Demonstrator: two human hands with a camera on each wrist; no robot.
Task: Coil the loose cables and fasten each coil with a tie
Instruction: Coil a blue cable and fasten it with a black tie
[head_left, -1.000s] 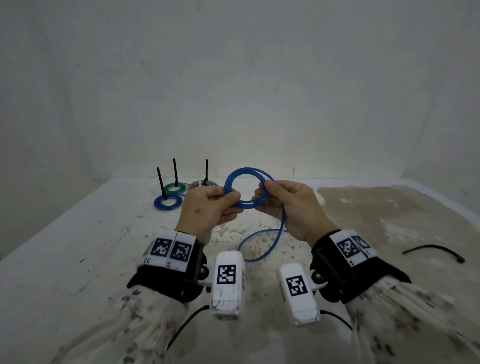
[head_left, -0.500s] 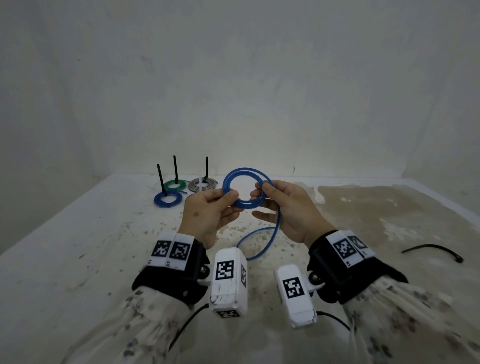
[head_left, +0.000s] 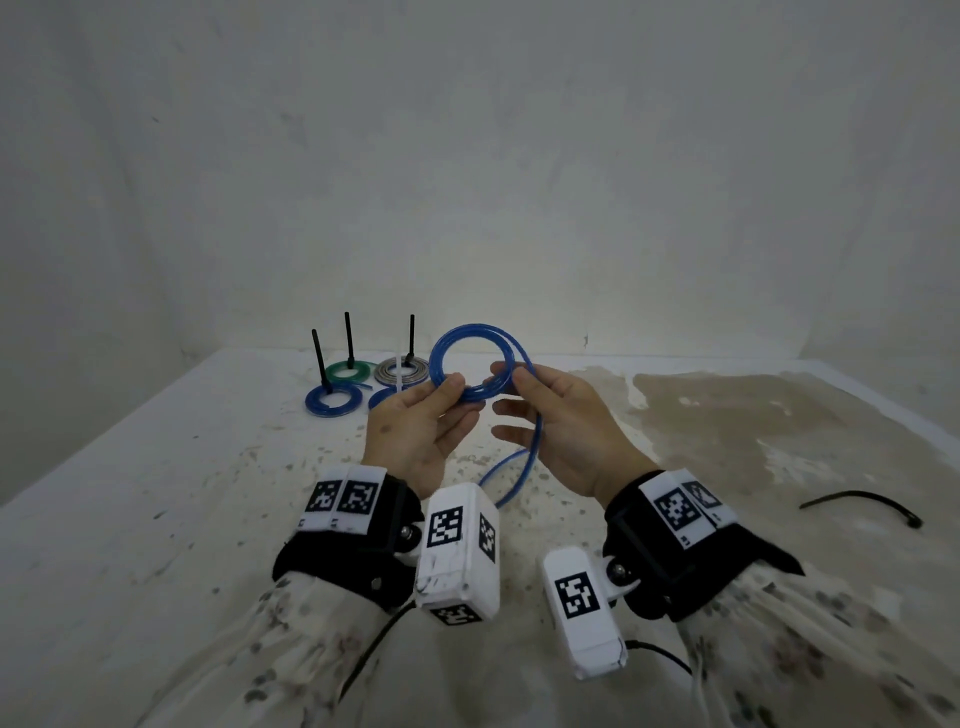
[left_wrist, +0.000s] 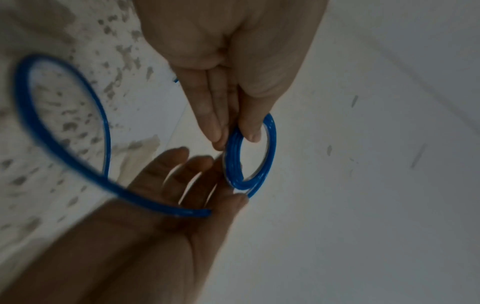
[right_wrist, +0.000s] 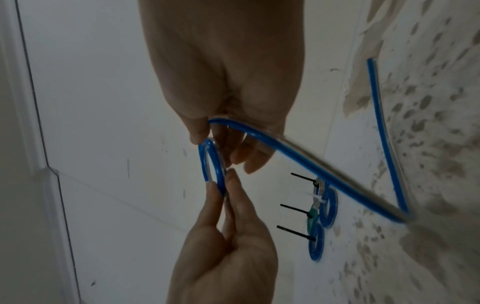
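From the head we look forward and down over the table (head_left: 156, 519). Each wrist camera sits close behind its own hand, facing twelve o'clock along the fingers. All three views share the blue coil (head_left: 470, 364) (left_wrist: 250, 152) (right_wrist: 213, 164).

Both hands were raised in front of the body, palms facing each other, fingertips nearly meeting. Left hand (head_left: 415, 436) pinched the blue cable (head_left: 470, 366) coil between thumb and fingers. Right hand (head_left: 566, 431) pinched the coil's opposite side with thumb and index; its lower fingers were spread loose.
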